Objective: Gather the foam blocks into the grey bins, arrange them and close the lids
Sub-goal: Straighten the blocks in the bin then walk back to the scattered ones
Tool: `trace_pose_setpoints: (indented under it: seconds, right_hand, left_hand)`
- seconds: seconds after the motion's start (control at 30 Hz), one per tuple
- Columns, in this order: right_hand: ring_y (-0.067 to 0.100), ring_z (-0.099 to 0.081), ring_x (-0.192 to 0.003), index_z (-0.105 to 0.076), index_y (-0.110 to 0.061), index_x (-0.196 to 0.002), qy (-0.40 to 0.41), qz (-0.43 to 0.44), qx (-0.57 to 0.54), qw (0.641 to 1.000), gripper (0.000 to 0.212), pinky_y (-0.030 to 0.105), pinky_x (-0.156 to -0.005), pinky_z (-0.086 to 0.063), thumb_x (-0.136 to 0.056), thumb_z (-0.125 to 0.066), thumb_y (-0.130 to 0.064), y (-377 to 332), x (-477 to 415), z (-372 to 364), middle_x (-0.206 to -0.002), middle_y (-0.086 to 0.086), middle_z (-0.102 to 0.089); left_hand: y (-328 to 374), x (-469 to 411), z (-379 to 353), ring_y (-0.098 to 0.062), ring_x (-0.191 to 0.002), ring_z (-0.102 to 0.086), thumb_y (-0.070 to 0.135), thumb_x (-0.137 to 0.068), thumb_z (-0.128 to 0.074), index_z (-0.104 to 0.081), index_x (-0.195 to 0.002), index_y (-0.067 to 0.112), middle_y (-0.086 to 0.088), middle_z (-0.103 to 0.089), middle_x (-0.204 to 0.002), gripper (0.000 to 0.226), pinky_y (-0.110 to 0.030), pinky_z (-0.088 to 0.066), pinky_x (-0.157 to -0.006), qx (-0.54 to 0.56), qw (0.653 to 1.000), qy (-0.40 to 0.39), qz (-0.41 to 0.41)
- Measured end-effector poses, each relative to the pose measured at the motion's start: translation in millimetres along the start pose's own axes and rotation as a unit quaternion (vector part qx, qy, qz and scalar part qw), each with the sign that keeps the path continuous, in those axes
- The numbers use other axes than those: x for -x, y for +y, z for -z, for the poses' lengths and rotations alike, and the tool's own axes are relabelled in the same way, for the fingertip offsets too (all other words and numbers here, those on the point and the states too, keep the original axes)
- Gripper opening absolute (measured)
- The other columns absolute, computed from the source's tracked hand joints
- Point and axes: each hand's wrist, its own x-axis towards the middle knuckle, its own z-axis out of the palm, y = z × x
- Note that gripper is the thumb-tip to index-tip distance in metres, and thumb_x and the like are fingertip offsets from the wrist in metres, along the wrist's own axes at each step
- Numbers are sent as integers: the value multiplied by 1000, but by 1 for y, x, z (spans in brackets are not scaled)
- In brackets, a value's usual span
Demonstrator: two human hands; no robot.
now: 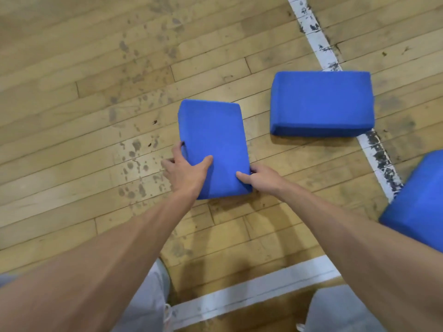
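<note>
On the wooden floor (96, 116), head view (sole view). Nearest foam block (213, 144) lies just ahead of the person's knees, long axis pointing away. Left hand (184, 173) and right hand (259, 178) are both at its near end. Second block (321, 104) lies farther off to the right, across a worn white line (318, 41). Third block (419, 202) is at the right frame edge, partly cut off. Grey bins not in view.

Risks, as judged: the grip sits wholly at the near end, so on a lift the far end could dip and the block pivot out of the hands. Foam is soft, so a light squeeze may let it slide. Bin position is unknown, so the carry cannot be assessed.

Hand pose: left hand grips the left edge, thumb across the top face, fingers curled over the side. Right hand grips near the right corner, thumb on top; its fingers are hidden, probably tucked under. Both forearms reach forward and down, converging. Whether the block rests on the floor or is just off it cannot be told.
</note>
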Motion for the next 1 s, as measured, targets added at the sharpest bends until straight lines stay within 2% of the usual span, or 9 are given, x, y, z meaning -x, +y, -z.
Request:
trace_pose_setpoints:
  seconds: [0.1, 0.2, 0.27, 0.37, 0.43, 0.57, 0.7, 0.83, 1.0]
  right_hand:
    - [21, -67, -97, -69, -16, -108, -6, -29, -99, 995, 33, 35, -88, -51, -87, -64, -41, 11, 10, 13, -104, 1, -70]
    - [20, -65, -81, -63, -14, -106, 52, -52, -238, 968, 25, 34, -77, -52, -91, -63, -33, 22, 9, 36, -98, 6, -67]
    - [19, -57, -69, -59, -9, -107, 133, -78, -372, 915, 35, 34, -69, -48, -91, -60, -40, 24, 0, 56, -89, 9, -61]
    - [26, -60, -101, -43, -15, -133, 176, -82, -584, 788, 71, 43, -93, -50, -83, -57, -64, 20, -18, 86, -113, 11, -57]
    - [29, -54, -116, -36, -21, -139, 159, -86, -647, 741, 87, 49, -102, -43, -73, -61, -73, 9, -27, 97, -126, 9, -52]
    - [29, -46, -123, -31, -20, -144, 172, -137, -610, 761, 95, 48, -105, -41, -70, -74, -61, -6, -38, 106, -134, 3, -43]
    - [29, -46, -122, -32, -18, -143, 194, -154, -627, 738, 97, 46, -107, -39, -65, -84, -40, -2, -44, 106, -135, 6, -43]
    - [27, -61, -100, -41, -14, -123, 258, -131, -633, 718, 107, 45, -84, -56, -32, -89, -41, 7, -38, 98, -117, 7, -56]
    - [27, -58, -101, -33, -12, -127, 377, -148, -459, 791, 76, 36, -87, -49, -68, -71, -40, 21, 21, 87, -119, 8, -55]
  left_hand:
    - [25, -1, 0, -24, -103, -49, 42, -75, -74, -27, -140, 42, -4, -42, -127, 80, -31, -39, -83, -22, 994, -97, -47]
    - [43, -1, -9, -28, -120, -49, 47, -67, -80, -22, -144, 29, -4, -48, -134, 98, -39, -41, -92, -94, 986, -70, -114]
    - [59, -3, -15, -27, -131, -39, 49, -63, -80, -21, -147, 17, -6, -42, -140, 107, -44, -34, -104, -184, 972, -1, -144]
    - [78, -12, -21, -29, -129, -35, 52, -66, -76, -29, -141, 10, -10, -40, -136, 98, -44, -29, -104, -269, 949, 54, -154]
    - [82, -21, -24, -30, -130, -32, 53, -70, -73, -28, -138, 7, -12, -36, -137, 94, -46, -28, -104, -261, 957, 47, -115]
    - [80, -20, -33, -31, -128, -34, 52, -73, -71, -23, -139, 4, -13, -34, -137, 94, -49, -33, -100, -255, 960, 38, -107]
    - [79, -18, -38, -33, -125, -38, 52, -74, -71, -26, -135, 3, -14, -38, -134, 90, -50, -36, -98, -266, 954, 51, -126]
    - [80, -15, -44, -33, -122, -39, 53, -76, -69, -26, -135, 1, -14, -38, -133, 90, -49, -39, -94, -283, 947, 67, -139]
    - [87, 2, -38, -36, -122, -40, 55, -79, -67, -26, -134, -2, -15, -36, -132, 89, -51, -42, -88, -301, 942, 6, -147]
